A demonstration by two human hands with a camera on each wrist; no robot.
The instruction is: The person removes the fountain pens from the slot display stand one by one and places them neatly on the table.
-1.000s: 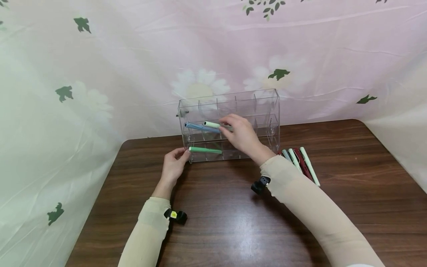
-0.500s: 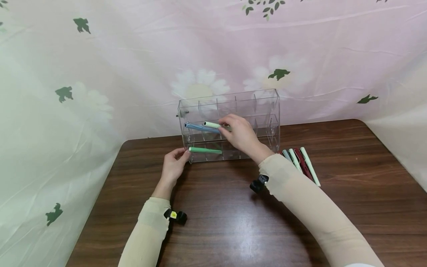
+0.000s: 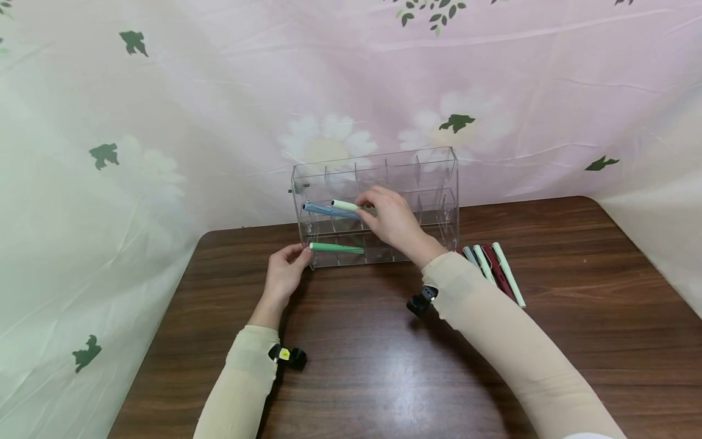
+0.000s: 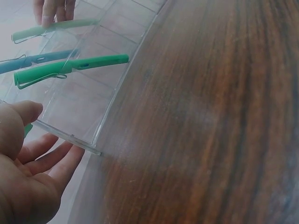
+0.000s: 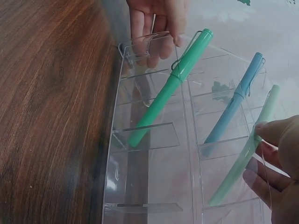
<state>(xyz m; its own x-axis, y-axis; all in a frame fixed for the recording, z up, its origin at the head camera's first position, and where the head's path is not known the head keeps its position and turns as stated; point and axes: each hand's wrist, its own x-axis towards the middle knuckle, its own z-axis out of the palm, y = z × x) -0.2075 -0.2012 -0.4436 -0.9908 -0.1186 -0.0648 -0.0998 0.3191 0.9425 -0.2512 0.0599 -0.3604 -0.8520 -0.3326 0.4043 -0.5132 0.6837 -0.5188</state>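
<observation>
A clear acrylic organizer (image 3: 436,177) with tiers of compartments stands at the back of the brown table. My right hand (image 3: 368,207) pinches a pale green pen (image 3: 344,205) that lies slanted in an upper compartment (image 5: 247,149). Beside it rests a blue pen (image 3: 323,209), also seen in the right wrist view (image 5: 233,102). A brighter green pen (image 3: 336,247) lies in the lowest tier (image 4: 70,67). My left hand (image 3: 298,253) holds the organizer's lower left corner, thumb in front and fingers (image 5: 156,18) round the end wall.
Several pens (image 3: 496,271), grey-blue, pale green and dark red, lie side by side on the table (image 3: 384,366) just right of the organizer. A floral cloth (image 3: 219,91) hangs close behind and to the left. The table's right back corner is rounded.
My right hand and the pale green pen have edged slightly to the left. The left hand and the other pens have stayed put.
</observation>
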